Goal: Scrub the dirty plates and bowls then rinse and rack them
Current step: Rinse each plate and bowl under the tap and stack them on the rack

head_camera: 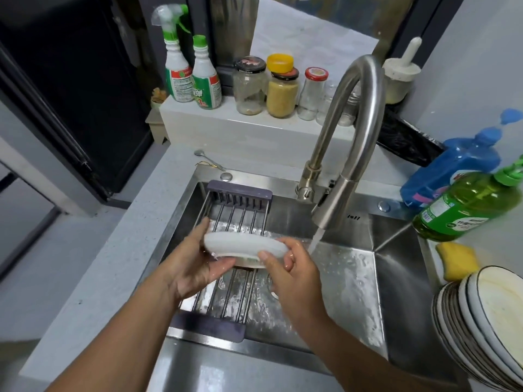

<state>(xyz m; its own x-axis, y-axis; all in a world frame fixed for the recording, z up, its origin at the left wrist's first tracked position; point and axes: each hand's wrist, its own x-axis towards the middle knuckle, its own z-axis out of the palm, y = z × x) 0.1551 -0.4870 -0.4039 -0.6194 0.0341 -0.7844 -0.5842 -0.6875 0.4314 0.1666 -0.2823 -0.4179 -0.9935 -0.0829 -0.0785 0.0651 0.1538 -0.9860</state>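
A white bowl [243, 246] is held upside down between both hands, above the rack [226, 261] that spans the left part of the steel sink [396, 284]. The left hand [195, 267] is reached in from the near left, its palm turned up under the bowl's left side, with the fingers extended along the far edge and the thumb laid beneath the rim. The right hand [291, 274] is brought in from the near right, its thumb pressed on the bowl's near side and its fingers curled round the right edge, so the bowl is grasped by both hands. Both hands are seen to be wet.

Just right of the right hand, a stream of water is let down from the curved faucet [353, 142] into the basin. On the counter at the near right, a stack of plates [486, 326] is leaned on edge, with a yellow sponge [455, 263] just beyond it. Farther right, a green detergent bottle [467, 205] and a blue bottle [452, 168] are placed. On the far ledge, two spray bottles [192, 72] and several jars [280, 89] are lined up, and a spoon [208, 159] is laid on the counter behind the sink.
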